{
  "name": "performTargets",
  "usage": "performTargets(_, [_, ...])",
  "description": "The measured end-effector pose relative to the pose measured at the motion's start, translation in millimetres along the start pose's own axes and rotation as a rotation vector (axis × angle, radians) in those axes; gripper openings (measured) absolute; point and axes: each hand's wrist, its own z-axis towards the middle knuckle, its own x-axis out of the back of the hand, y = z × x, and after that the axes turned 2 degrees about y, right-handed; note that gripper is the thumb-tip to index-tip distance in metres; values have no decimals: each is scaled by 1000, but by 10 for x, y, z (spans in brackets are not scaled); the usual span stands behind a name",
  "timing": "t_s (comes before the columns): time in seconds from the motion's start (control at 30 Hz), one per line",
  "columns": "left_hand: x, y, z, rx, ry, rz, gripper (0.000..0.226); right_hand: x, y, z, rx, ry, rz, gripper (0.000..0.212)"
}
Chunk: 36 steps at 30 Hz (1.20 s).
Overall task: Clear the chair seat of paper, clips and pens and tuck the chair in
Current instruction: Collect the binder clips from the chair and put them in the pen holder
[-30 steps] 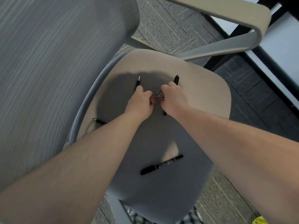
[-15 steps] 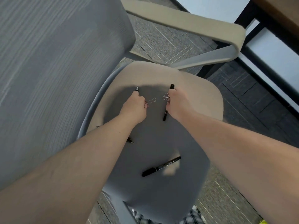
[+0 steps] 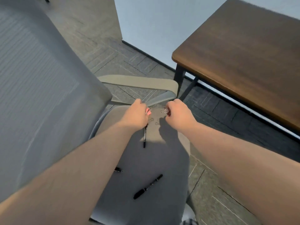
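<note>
The view is lifting toward the wooden worktop (image 3: 243,51) at far right, and the chair seat (image 3: 162,159) is dropping low. Both hands are rising off it: the left hand (image 3: 135,115) is clamped on a pink clip (image 3: 148,111), the right hand (image 3: 179,112) on wire clips (image 3: 164,109). Three pens, including the near marker (image 3: 148,186), are waiting on the seat, so clearing is only partly done.

Three pens (image 3: 148,186), two clips (image 3: 148,110)

Office: mesh-backed desk chair (image 3: 40,88), grey carpet tiles (image 3: 113,57), wooden desk (image 3: 243,51), black pens (image 3: 147,186).
</note>
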Motion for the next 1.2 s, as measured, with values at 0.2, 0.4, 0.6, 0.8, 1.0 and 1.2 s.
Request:
performTargets(0.2, [371, 1039, 62, -195, 13, 1, 28, 899, 467, -314, -101, 129, 40, 3])
performTargets(0.4, [614, 1931, 234, -291, 39, 115, 25, 1690, 1030, -481, -143, 228, 68, 23])
performTargets(0.6, [499, 3320, 314, -453, 2, 115, 27, 2493, 2162, -817, -263, 341, 49, 28])
performTargets(0.8, [242, 4480, 394, -559, -15, 64, 28, 2997, 3018, -1154, -395, 411, 70, 33])
performTargets(1.0, [-41, 5298, 477, -620, -55, 47, 29, 3222, 3721, -1405, -544, 444, 119, 31])
performTargets(1.2, [-322, 5786, 624, -561, -76, 53, 29, 3266, 4250, -1510, -675, 425, 173, 36])
